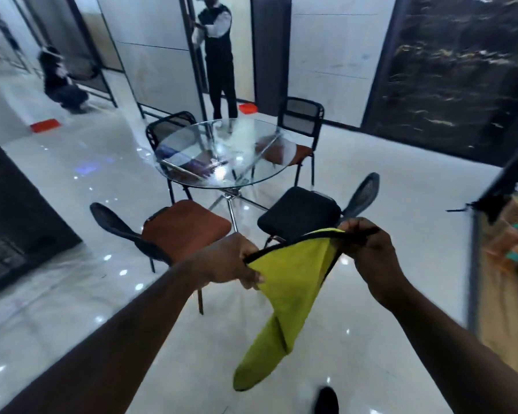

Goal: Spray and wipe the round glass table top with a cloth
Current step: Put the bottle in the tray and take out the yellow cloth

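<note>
Yellow-green cloth (287,282) with a black edge hangs in mid-air above the floor (371,339), well short of the near edge of the round glass worktop (222,153). The left grip (231,261) pinches its upper left edge. The right grip (368,249) pinches its upper right edge. A brown-seated chair (186,228) and a black-seated chair (299,216) stand at the worktop's near edge.

Cloth (284,282): soft matt fabric, yellow-green, dark edging. Table top (192,144) at 12 o'clock: clear glass, glossy, reflective. Table legs (233,201): shiny chromed metal. Brown-seat chair (186,227) at 10 o'clock: black mesh back, matt padded seat. Floor (371,339): polished, glossy.
</note>
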Motion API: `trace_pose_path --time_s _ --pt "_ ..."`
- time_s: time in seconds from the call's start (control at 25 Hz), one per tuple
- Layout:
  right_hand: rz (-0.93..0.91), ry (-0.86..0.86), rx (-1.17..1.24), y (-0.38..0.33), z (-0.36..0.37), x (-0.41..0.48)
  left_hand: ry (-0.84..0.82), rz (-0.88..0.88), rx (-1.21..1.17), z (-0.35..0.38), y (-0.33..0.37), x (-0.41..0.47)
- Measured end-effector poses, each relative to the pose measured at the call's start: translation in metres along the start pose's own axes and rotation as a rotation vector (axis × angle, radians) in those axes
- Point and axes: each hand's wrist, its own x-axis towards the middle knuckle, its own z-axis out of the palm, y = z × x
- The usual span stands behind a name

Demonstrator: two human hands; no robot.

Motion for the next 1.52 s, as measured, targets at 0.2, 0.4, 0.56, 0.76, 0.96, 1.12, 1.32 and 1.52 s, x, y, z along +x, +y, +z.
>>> trace_pose_path --time_s 0.2,0.4,0.56,0.76,0.96,1.12,1.32,1.52 --pt "0.095 -0.135 0.060 0.028 0.012 0.108 0.442 -0.094 -0.326 -0.051 -0.018 0.060" --pt "-0.105 -0.235 -0.036 -0.008 0.025 0.225 0.532 -0.106 -0.652 -0.100 0.015 0.109" --pt "-0.194 -0.450 0.420 -0.075 0.047 0.318 0.648 0.294 -0.725 -0.178 0.021 0.144" --pt "0.069 -0.539 0.083 0.010 0.115 0.376 0.680 -0.089 -0.583 -0.173 -0.079 0.230" --pt "0.455 -0.532 0.218 0.040 0.174 0.423 0.483 -0.070 -1.041 -0.238 -0.110 0.266" --pt "0.614 -0.513 0.253 0.039 0.218 0.477 0.437 -0.191 -1.101 -0.317 -0.153 0.310" --pt "0.442 -0.421 0.339 0.031 0.258 0.539 0.296 -0.014 -1.031 -0.399 -0.182 0.357" --pt "0.013 -0.419 0.401 0.010 0.268 0.622 0.425 0.191 -0.887 -0.479 -0.172 0.403"
